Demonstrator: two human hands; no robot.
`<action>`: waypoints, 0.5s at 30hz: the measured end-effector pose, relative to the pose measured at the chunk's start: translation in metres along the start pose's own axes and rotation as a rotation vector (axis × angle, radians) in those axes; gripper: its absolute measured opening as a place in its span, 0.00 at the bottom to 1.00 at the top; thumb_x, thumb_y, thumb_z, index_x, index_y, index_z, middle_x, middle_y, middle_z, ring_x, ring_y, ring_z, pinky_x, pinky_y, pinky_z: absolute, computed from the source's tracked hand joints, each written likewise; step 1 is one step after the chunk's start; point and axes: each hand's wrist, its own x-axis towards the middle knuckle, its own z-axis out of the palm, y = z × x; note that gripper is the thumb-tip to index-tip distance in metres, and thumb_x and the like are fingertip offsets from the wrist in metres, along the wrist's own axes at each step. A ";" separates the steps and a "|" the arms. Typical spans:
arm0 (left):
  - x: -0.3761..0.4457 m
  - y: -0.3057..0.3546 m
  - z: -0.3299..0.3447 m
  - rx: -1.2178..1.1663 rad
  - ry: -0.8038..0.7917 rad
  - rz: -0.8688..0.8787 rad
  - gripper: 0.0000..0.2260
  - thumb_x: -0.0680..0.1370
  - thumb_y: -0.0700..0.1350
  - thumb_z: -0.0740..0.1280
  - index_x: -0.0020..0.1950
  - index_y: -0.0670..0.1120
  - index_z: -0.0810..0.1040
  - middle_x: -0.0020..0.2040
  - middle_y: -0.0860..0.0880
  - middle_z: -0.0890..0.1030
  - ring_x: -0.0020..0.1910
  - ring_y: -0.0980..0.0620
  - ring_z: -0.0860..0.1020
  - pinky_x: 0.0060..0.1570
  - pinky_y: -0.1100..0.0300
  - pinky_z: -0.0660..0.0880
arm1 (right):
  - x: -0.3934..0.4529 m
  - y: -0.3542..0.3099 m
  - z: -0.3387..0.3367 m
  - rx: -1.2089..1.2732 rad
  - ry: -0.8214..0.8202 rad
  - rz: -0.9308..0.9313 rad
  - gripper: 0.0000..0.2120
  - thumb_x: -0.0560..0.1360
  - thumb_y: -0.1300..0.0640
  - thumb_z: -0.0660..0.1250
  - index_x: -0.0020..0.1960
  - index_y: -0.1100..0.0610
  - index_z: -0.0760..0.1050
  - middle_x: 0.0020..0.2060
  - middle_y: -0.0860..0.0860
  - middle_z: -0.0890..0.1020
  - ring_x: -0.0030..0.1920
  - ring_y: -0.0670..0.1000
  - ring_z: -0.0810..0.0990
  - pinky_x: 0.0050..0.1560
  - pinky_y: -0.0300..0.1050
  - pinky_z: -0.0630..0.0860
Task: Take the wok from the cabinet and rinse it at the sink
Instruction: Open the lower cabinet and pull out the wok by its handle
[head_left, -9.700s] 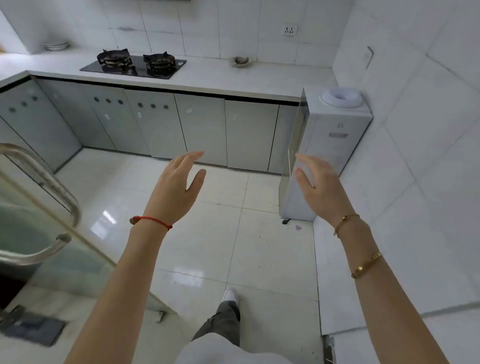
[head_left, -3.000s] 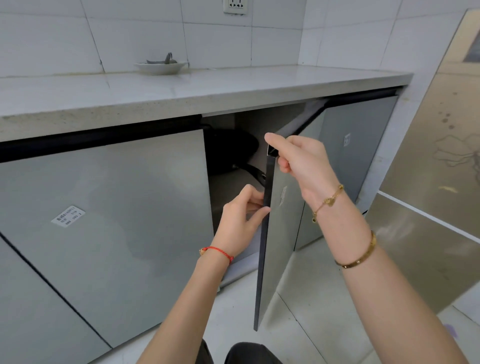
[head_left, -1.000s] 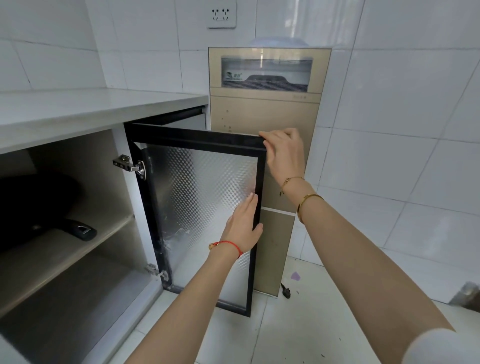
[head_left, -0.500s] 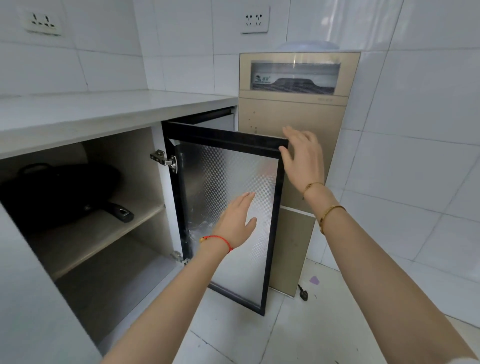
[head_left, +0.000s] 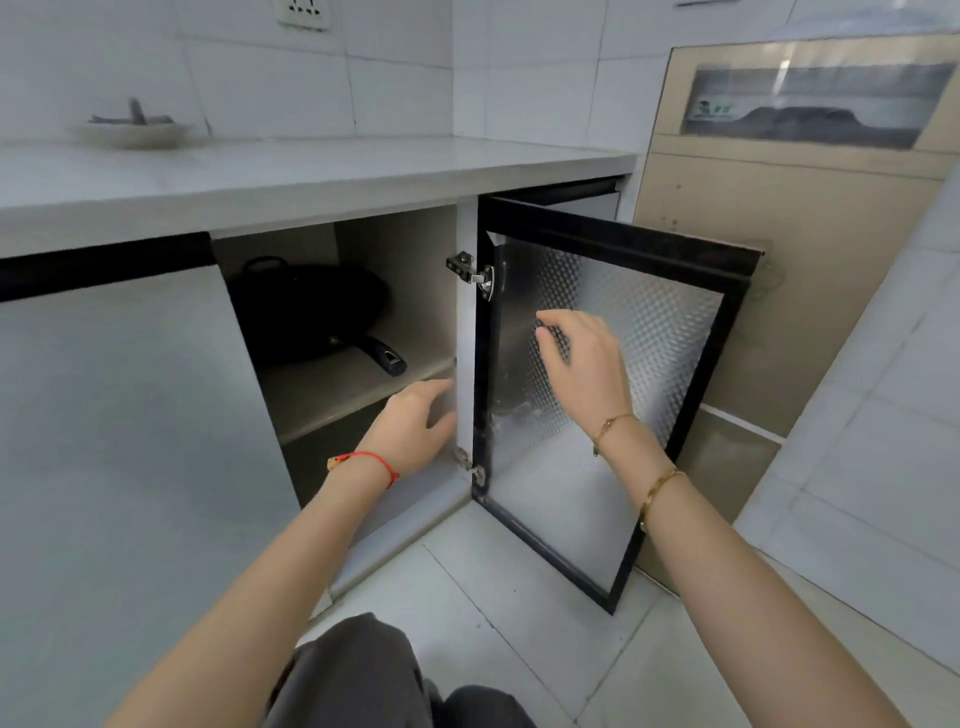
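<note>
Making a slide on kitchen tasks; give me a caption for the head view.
Both hands, left hand and right hand, reach toward the black wok behind the open cabinet door.

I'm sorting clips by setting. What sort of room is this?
Likely a home kitchen: a tiled wall above a countertop, and a black wok in an open cabinet.

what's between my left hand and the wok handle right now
In the head view, only bare shelf board lies between the left hand and the wok handle; nothing blocks the way.
</note>
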 end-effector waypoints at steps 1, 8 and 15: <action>0.000 -0.011 -0.001 -0.020 0.009 -0.055 0.23 0.81 0.47 0.63 0.75 0.45 0.67 0.73 0.46 0.72 0.70 0.48 0.72 0.70 0.55 0.67 | 0.001 -0.003 0.013 0.024 -0.033 0.014 0.13 0.81 0.57 0.62 0.61 0.59 0.79 0.55 0.53 0.83 0.58 0.53 0.77 0.60 0.44 0.73; 0.022 -0.074 -0.004 -0.116 0.104 -0.276 0.23 0.82 0.47 0.62 0.76 0.43 0.66 0.74 0.44 0.71 0.73 0.46 0.70 0.73 0.51 0.66 | 0.025 -0.023 0.106 0.128 -0.255 0.074 0.15 0.82 0.54 0.60 0.63 0.58 0.78 0.58 0.52 0.81 0.61 0.53 0.75 0.58 0.42 0.70; 0.072 -0.123 -0.011 -0.278 0.169 -0.447 0.23 0.83 0.50 0.59 0.76 0.43 0.66 0.73 0.44 0.71 0.71 0.44 0.71 0.71 0.52 0.68 | 0.075 -0.036 0.192 0.160 -0.422 0.082 0.16 0.82 0.52 0.60 0.65 0.59 0.76 0.60 0.54 0.80 0.61 0.56 0.76 0.60 0.54 0.75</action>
